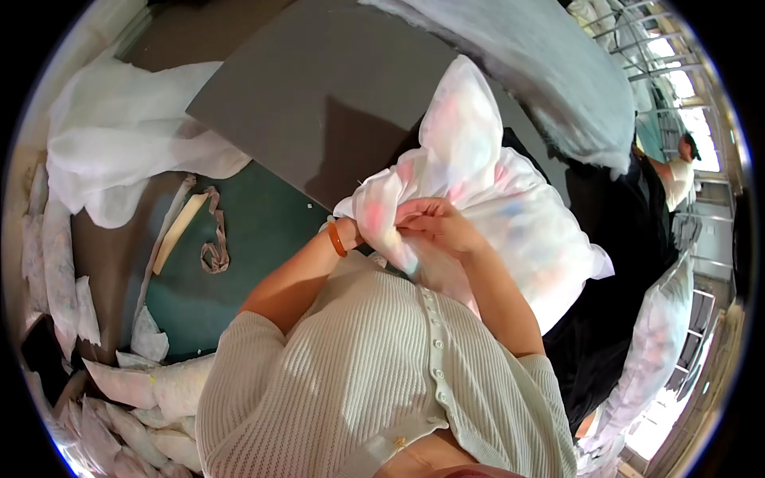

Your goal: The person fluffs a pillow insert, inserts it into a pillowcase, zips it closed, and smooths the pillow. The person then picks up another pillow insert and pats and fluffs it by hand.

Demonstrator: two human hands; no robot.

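A plump white pillow [518,215] of thin, see-through fabric is in front of my chest, with pink, blue and red patches showing through. One corner of it points up and away from me. My right hand [438,225] is closed, its fingers pinching the pillow's fabric near the gathered left end. At that same end is my left hand [351,233], below an orange bracelet [337,239] on the wrist. It grips the bunched cloth, and folds of the fabric hide most of its fingers.
A dark grey board [295,88] lies over a green tabletop [263,207]. White sheer cloth [135,135] drapes at the left, near a twisted strap [215,231]. White batting [542,72] lies at upper right. Filled white pillows [167,390] pile at lower left. Another person [677,175] is far right.
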